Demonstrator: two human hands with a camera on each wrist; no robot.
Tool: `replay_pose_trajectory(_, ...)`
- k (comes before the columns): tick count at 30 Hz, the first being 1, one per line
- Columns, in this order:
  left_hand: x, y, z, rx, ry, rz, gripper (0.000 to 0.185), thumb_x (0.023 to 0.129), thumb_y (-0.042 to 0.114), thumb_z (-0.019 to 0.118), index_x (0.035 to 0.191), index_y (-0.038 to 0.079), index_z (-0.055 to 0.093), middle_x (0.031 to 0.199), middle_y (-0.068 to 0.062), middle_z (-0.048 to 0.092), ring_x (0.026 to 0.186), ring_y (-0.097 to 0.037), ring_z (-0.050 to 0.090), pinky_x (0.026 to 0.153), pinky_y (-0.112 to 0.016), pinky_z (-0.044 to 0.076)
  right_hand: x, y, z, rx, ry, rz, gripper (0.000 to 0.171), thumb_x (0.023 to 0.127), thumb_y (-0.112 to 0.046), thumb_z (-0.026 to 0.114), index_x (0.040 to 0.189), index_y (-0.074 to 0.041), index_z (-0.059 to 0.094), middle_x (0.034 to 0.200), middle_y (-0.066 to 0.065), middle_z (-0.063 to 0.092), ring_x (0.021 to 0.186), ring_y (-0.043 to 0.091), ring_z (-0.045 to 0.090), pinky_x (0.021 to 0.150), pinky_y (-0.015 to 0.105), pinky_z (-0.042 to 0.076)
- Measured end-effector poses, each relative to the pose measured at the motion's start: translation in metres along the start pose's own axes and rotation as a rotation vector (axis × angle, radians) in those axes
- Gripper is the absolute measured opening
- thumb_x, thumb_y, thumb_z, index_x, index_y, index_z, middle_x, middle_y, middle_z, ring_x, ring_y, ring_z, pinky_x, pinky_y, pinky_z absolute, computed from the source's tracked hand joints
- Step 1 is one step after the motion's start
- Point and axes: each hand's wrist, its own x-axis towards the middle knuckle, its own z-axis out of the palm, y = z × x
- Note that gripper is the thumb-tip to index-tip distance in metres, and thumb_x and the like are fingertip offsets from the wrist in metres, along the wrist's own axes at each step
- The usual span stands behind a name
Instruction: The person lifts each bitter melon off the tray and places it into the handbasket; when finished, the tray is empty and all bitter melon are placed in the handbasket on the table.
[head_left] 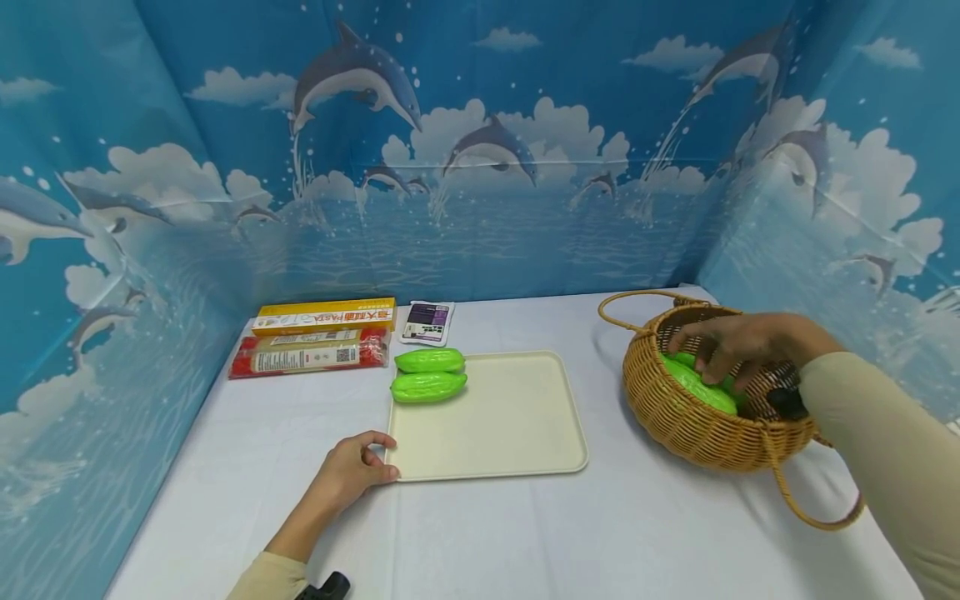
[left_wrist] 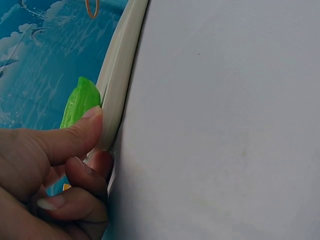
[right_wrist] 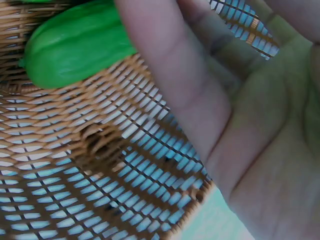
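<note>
Left fingers pinch the tray; my right hand, grip unclear, touches a gourd in the basket.

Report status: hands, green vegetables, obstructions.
Left hand grips tray corner. Right hand inside basket, at green vegetables, grip unclear. Two more vegetables on tray. No obstruction visible.
</note>
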Motion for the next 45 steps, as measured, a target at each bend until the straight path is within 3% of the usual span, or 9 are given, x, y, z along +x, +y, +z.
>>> replay_pose_trajectory(5,-0.001,0.001,-0.002,0.004,0.003,0.002,0.037,0.078,0.011,0.088,0.111,0.012,0.072,0.073,-0.003,0.059,0.064,-0.017,0.050,0.057,-0.030,0.040,-0.020,-0.014,-0.009,-0.067,0.130,-0.137,0.051,0.097,-0.015,0.070,0.139,-0.002,0.042,0.105,0.016,0.052,0.084,0.023,0.056,0.073,0.043,0.053)
replay_pose_trajectory(12,-0.001,-0.001,-0.001,-0.005,-0.006,-0.003,0.037,0.079,0.012,0.088,0.112,0.013,0.071,0.074,-0.004,0.059,0.063,-0.017,0.050,0.056,-0.031,0.040,-0.057,-0.030,-0.011,-0.193,0.533,-0.298,0.041,0.101,-0.026,0.066,0.130,-0.001,0.051,0.111,0.014,0.058,0.089,0.020,0.063,0.074,0.037,0.055)
replay_pose_trajectory(17,0.000,-0.001,-0.001,0.001,-0.006,-0.005,0.037,0.079,0.012,0.088,0.112,0.013,0.071,0.074,-0.004,0.058,0.062,-0.017,0.050,0.056,-0.031,0.040,-0.064,-0.039,0.000,-0.116,0.774,-0.326,0.044,0.100,-0.034,0.066,0.132,-0.007,0.053,0.112,-0.004,0.061,0.097,0.006,0.059,0.077,0.022,0.051)
replay_pose_trajectory(21,-0.001,0.000,-0.001,0.006,-0.004,0.003,0.037,0.079,0.012,0.088,0.113,0.013,0.071,0.074,-0.003,0.058,0.063,-0.017,0.049,0.056,-0.031,0.040,-0.066,-0.048,0.012,0.026,0.868,-0.379,0.041,0.100,-0.036,0.065,0.132,-0.013,0.054,0.110,-0.015,0.059,0.100,0.005,0.056,0.077,0.016,0.047)
replay_pose_trajectory(29,-0.004,-0.002,0.001,0.072,0.021,0.061,0.045,0.080,0.014,0.087,0.121,0.013,0.069,0.076,0.000,0.059,0.066,-0.016,0.052,0.059,-0.030,0.042,-0.056,-0.072,0.041,0.473,0.824,-0.625,0.029,0.099,-0.024,0.068,0.126,-0.014,0.065,0.120,-0.006,0.059,0.102,0.008,0.060,0.081,0.017,0.052)
replay_pose_trajectory(36,-0.004,-0.001,0.000,0.278,0.067,0.183,0.064,0.077,0.025,0.089,0.135,0.011,0.064,0.099,0.000,0.063,0.080,-0.015,0.052,0.071,-0.034,0.044,-0.039,-0.093,0.061,0.396,0.788,-0.589,0.032,0.102,-0.035,0.061,0.126,-0.014,0.063,0.114,-0.006,0.062,0.103,0.011,0.061,0.085,0.020,0.053)
replay_pose_trajectory(40,-0.003,0.002,-0.001,0.383,0.079,0.253,0.070,0.077,0.036,0.089,0.136,0.009,0.064,0.125,-0.010,0.064,0.108,-0.025,0.058,0.091,-0.046,0.049,-0.027,-0.103,0.071,0.345,0.756,-0.577,0.040,0.103,-0.040,0.058,0.129,-0.010,0.059,0.112,-0.004,0.062,0.105,0.012,0.061,0.088,0.021,0.052)
replay_pose_trajectory(43,-0.002,0.003,0.000,0.442,0.069,0.276,0.076,0.076,0.044,0.087,0.138,0.008,0.063,0.144,-0.015,0.056,0.127,-0.035,0.050,0.104,-0.054,0.044,-0.016,-0.108,0.078,0.316,0.728,-0.567,0.043,0.102,-0.042,0.058,0.130,-0.009,0.058,0.113,-0.004,0.062,0.107,0.013,0.061,0.090,0.022,0.052)
replay_pose_trajectory(45,-0.002,0.003,0.000,0.455,0.056,0.288,0.079,0.075,0.046,0.087,0.138,0.006,0.062,0.151,-0.016,0.050,0.130,-0.037,0.046,0.105,-0.056,0.042,-0.008,-0.111,0.083,0.309,0.705,-0.559,0.042,0.103,-0.042,0.059,0.130,-0.009,0.058,0.115,-0.003,0.062,0.108,0.014,0.061,0.091,0.023,0.052)
